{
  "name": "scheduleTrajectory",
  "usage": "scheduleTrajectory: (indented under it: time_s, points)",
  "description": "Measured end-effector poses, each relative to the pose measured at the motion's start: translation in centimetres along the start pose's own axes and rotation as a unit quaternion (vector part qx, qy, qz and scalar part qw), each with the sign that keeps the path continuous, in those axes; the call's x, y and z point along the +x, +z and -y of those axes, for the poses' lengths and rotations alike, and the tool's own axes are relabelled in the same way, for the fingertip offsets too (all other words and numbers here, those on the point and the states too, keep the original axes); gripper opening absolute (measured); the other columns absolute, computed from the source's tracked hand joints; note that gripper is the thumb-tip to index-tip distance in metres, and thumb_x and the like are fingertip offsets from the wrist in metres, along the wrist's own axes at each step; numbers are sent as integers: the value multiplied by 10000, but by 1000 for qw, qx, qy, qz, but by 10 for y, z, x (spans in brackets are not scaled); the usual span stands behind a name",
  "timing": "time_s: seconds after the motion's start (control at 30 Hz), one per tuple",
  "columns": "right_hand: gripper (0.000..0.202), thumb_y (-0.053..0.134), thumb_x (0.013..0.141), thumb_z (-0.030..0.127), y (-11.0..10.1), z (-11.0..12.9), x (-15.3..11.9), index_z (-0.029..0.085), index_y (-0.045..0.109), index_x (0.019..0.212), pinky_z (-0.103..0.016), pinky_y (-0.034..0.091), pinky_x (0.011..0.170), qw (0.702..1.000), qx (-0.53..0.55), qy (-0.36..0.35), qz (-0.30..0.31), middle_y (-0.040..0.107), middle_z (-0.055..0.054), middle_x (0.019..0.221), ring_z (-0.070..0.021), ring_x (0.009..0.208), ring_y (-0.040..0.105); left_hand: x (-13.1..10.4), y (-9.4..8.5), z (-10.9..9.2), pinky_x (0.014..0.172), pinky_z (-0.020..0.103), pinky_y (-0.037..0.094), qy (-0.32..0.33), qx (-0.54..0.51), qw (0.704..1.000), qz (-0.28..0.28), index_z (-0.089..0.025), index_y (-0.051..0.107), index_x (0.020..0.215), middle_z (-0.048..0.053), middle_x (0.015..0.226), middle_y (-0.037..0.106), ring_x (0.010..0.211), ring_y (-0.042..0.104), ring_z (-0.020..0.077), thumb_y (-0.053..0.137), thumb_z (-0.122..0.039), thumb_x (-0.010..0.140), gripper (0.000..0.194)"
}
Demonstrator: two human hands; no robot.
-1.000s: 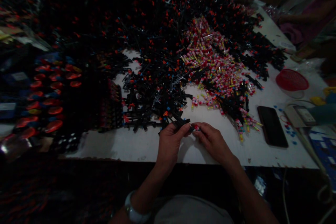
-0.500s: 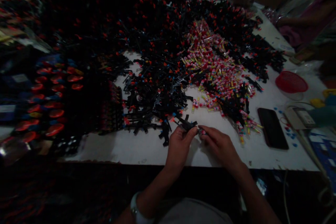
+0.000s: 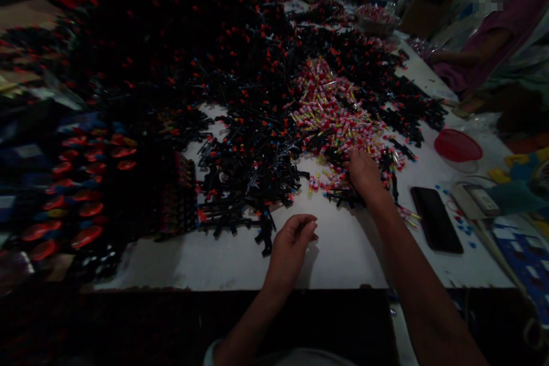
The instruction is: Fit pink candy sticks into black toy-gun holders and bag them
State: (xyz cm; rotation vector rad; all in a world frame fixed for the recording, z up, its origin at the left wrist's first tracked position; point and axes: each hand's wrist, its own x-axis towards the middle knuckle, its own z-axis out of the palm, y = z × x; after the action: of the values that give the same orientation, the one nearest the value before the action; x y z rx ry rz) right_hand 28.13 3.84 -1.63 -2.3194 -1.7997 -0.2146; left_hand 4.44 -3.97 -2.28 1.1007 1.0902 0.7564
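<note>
My left hand (image 3: 290, 249) hovers over the white tabletop near its front edge, thumb and fingers curled together, with nothing visible in them. My right hand (image 3: 366, 176) reaches forward to the near edge of a heap of small candy-coloured tubes (image 3: 330, 106), clear with pink, red and yellow parts. Its fingers point down into the heap and are bent; whatever they grip is hidden. Just below that hand lies a black toy gun (image 3: 342, 198). A big pile of black toy guns with orange tips (image 3: 257, 154) spreads to the left and behind.
A black phone (image 3: 436, 220) lies at the right, near a red mesh basket (image 3: 458, 145) and small blue pieces (image 3: 465, 223). Rows of orange-topped items (image 3: 88, 209) stand at the left. Another person's arm (image 3: 476, 56) is at the far right.
Both hands were together on a black toy gun; it has left my left hand. My right hand has moved forward to the tubes, and a gun lies below it. The view has tilted up.
</note>
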Motion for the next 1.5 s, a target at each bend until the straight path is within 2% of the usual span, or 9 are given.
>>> scheduleTrajectory:
  time_s: [0.13,0.3,0.5,0.7,0.93,1.13,1.27,1.37,1.5]
  points:
    - [95,473,869,187,-23,1,-23,155,560,893,-324,387,694,996,75,43,-29,620,-122,873,-247,816,558,5,-8,-1,828,313,478,137,133,980,-63,-208,643,1047,70,1014,634,885,612,183,548,-312,851,242]
    - [148,473,890,315,-47,14,-68,205,560,844,-276,368,604,977,203,66,16,624,-28,747,-188,662,569,22,-7,-8,1062,410,338,313,318,891,-86,-249,446,1340,104,1343,475,1239,428,242,551,-235,856,496]
    - [266,482,901,365,-34,18,-41,142,627,912,-321,398,730,994,66,83,-16,631,-135,959,-250,898,577,23,-3,3,1025,441,409,323,382,863,-62,-181,497,1260,132,1287,522,1208,468,243,523,-219,876,386]
    - [318,611,821,419,-22,22,5,113,671,886,-316,409,718,993,10,59,101,643,-163,964,-260,903,591,15,-6,11,988,430,448,307,355,881,-61,-190,587,1143,116,1205,584,1143,529,234,528,-215,867,283]
    - [156,582,858,310,-35,19,-32,186,648,926,-316,429,743,978,185,-57,-72,638,-68,891,-214,854,564,12,-10,-15,803,345,501,79,65,995,0,-175,663,1004,105,1007,699,913,645,217,526,-418,863,313]
    - [225,455,924,147,-33,39,-96,217,646,1021,-332,456,819,921,254,-278,-100,625,-72,950,-200,929,530,14,-26,-25,506,253,449,-191,-177,954,152,-84,662,851,167,827,703,630,643,181,436,-695,789,654]
    - [241,459,925,161,-11,53,-109,211,635,1082,-335,479,776,924,251,-286,-37,623,-92,979,-210,940,529,8,-30,-11,641,313,502,-30,57,998,7,-145,617,1030,117,944,675,786,636,209,555,-511,818,427]
    - [282,440,930,152,8,56,-105,223,603,1148,-358,485,847,900,335,-277,-28,627,-89,1037,-198,995,546,4,-30,-2,839,394,475,133,317,935,-90,-178,598,1125,111,1069,619,976,577,249,602,-337,823,342]
    - [395,409,928,120,5,46,-104,276,508,1277,-420,429,972,886,402,-223,-58,600,-71,1180,-195,1125,523,7,-26,1,847,392,459,212,484,848,-38,-155,668,982,94,926,623,947,551,258,547,-215,853,186]
